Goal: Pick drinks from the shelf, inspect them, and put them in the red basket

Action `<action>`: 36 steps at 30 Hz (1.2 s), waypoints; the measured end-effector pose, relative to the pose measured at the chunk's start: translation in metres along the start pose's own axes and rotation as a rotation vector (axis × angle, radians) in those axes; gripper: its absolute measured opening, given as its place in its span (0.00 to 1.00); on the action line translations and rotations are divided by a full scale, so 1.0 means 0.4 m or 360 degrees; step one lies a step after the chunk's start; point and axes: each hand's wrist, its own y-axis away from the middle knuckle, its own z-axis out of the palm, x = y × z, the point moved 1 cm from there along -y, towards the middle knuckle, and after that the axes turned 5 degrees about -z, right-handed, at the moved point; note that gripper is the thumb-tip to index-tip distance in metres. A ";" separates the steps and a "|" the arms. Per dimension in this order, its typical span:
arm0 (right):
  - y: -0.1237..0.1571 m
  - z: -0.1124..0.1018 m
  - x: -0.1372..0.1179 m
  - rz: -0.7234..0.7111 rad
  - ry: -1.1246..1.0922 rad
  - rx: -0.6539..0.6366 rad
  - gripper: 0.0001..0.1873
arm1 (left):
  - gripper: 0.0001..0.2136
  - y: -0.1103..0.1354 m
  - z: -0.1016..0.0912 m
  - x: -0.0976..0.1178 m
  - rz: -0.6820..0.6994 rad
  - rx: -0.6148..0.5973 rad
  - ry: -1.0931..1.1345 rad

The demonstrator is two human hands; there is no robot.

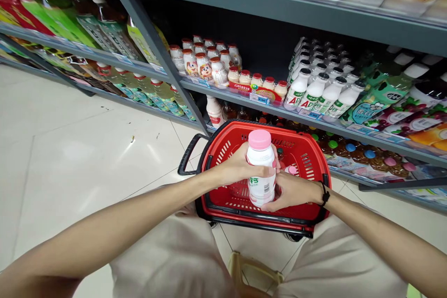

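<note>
A white drink bottle [259, 191] with a pink cap stands upright between my two hands, above the red shopping basket [218, 149]. My left hand [240, 165] wraps round its upper left side, thumb across the front. Lower down on the right, my right hand [288, 189] grips it, with the thumb near the base and the other fingers partly hidden behind it. Inside the basket, a second pink-capped bottle [290, 170] shows beside my right hand, mostly covered. A dark-capped bottle [280, 152] lies behind the held one.
Ahead, a grey shelf [223, 91] carries small red-capped bottles [204, 66] and white black-capped bottles [316, 91]. The basket's black handle [186, 153] sticks out left. A beige stool [256, 267] is between my legs. Tiled floor [70, 149] extends to the left.
</note>
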 end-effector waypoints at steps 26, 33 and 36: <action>0.002 0.005 0.014 -0.0017 -0.0027 -0.0020 0.28 | 0.16 0.001 0.004 -0.003 0.0012 -0.0014 -0.0012; 0.002 0.002 0.003 -0.0025 -0.0040 -0.0043 0.27 | 0.16 0.003 0.004 -0.003 0.0018 -0.0020 -0.0003; 0.003 0.003 0.005 -0.0015 -0.0031 -0.0035 0.28 | 0.14 0.003 0.006 -0.001 0.0024 -0.0027 -0.0010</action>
